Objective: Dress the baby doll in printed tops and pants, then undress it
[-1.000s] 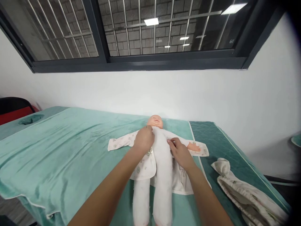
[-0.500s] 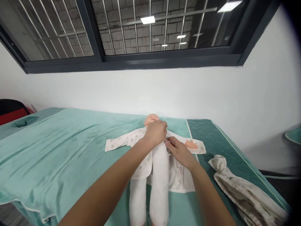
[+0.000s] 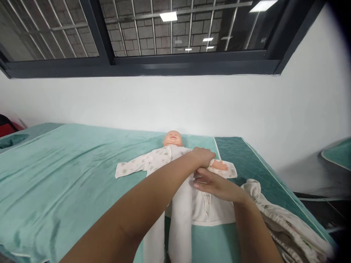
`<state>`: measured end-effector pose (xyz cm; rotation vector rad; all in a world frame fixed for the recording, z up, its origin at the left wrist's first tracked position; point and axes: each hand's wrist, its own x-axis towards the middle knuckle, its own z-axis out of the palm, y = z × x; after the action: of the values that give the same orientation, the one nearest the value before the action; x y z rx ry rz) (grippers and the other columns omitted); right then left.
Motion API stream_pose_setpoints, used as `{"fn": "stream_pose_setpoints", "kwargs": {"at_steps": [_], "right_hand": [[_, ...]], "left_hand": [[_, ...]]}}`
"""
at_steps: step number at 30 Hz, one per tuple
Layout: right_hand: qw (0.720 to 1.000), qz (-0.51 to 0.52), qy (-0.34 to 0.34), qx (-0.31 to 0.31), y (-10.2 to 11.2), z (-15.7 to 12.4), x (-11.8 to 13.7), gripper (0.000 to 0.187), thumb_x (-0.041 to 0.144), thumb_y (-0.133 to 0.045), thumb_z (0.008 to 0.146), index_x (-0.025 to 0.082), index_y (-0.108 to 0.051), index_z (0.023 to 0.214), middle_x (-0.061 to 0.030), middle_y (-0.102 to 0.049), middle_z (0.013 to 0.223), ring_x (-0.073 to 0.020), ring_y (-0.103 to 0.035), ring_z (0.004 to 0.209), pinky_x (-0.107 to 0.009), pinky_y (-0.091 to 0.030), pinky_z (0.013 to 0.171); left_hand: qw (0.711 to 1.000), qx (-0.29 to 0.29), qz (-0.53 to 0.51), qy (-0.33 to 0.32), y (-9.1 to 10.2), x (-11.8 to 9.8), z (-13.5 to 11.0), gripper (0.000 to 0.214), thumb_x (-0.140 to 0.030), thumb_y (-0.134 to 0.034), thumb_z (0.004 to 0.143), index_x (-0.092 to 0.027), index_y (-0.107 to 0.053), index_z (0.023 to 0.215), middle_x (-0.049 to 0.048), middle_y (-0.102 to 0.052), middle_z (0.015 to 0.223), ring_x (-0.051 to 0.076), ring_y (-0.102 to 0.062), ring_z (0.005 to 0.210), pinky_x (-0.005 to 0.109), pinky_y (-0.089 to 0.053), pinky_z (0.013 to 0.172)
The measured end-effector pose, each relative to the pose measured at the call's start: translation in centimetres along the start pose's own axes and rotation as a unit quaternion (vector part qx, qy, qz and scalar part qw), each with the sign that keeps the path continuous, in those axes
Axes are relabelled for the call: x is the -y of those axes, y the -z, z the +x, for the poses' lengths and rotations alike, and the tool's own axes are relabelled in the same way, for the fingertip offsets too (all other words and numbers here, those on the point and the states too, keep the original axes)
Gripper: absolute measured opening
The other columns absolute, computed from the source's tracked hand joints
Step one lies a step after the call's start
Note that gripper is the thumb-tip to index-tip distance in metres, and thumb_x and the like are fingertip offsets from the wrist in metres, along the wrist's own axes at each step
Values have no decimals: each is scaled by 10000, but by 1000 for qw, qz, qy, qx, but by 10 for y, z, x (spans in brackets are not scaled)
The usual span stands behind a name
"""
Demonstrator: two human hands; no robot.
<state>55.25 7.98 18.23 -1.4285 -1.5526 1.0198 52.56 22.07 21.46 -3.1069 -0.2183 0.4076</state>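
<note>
While apparently arranging sleeve (image 3: 231, 170) on doll (image 3: 172, 138), reaching across with left hand (image 3: 203, 157), cannot tell if gripping; right hand (image 3: 215, 184) below, fingers loosely parted; likely calling for smoothing.

I seem to be in a care-training room: before me a wide bed draped in pale-green plush (image 3: 68, 164) bears a plastic-headed baby doll (image 3: 172, 138), another green-draped surface (image 3: 338, 153) stands at right, and a dark-framed, metal-barred window (image 3: 181, 65) reflects rectangular white lights (image 3: 168, 16).

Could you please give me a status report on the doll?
Left hand by the doll's exposed hand, grip unclear. Right hand just nearer, over the spread shirt flap. Doll face up on green cloth. Left forearm crosses its body, partly blocking the view.
</note>
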Motion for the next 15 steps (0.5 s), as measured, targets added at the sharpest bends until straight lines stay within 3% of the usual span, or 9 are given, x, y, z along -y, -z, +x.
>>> {"fn": "stream_pose_setpoints", "kwargs": {"at_steps": [3,6,8,9,11,15], "right_hand": [[999,47,-10,6,17,-8,-7,538,513,-612,872,245,-554,1334,-72,-572,1349,-252,-499,1274,-395,-420,1064],[986,16,-80,-148,29,-4,-26,418,533,-527,894,187,-703,1048,-100,-696,1115,-268,-621,1078,-402,-469,940],[944,-91,-161,-272,32,4,-42,410,558,-524,857,185,-693,841,-93,-721,916,-257,-654,864,-375,-474,769],[920,-150,-195,-306,31,8,-50,399,570,-546,825,192,-668,781,-83,-715,847,-248,-643,788,-354,-449,696],[894,-237,-231,-302,28,16,-61,380,583,-595,765,206,-624,723,-60,-693,763,-230,-612,708,-317,-383,609],[898,-272,-225,-263,24,20,-67,326,514,-630,724,211,-561,627,-20,-633,637,-197,-565,623,-288,-315,557]], "left_hand": [[998,-57,4,10,1,8,-8,418,-214,-592,753,-213,-500,1161,117,-574,1233,277,-569,1111,421,-496,861],[994,-102,4,25,2,12,-14,428,-245,-611,759,-204,-486,1166,114,-563,1223,276,-552,1117,407,-495,856],[992,-122,3,37,2,15,-16,404,-231,-591,779,-201,-487,1168,114,-564,1217,272,-556,1106,396,-496,842],[991,-126,2,43,2,16,-16,390,-214,-577,786,-201,-489,1165,114,-569,1212,270,-560,1100,392,-495,835],[992,-120,0,50,2,19,-17,378,-185,-567,781,-207,-496,1152,107,-593,1181,266,-577,1075,386,-491,823],[993,-107,-2,47,2,20,-23,366,-177,-566,769,-219,-507,1128,81,-655,1066,254,-625,969,381,-481,803]]}}
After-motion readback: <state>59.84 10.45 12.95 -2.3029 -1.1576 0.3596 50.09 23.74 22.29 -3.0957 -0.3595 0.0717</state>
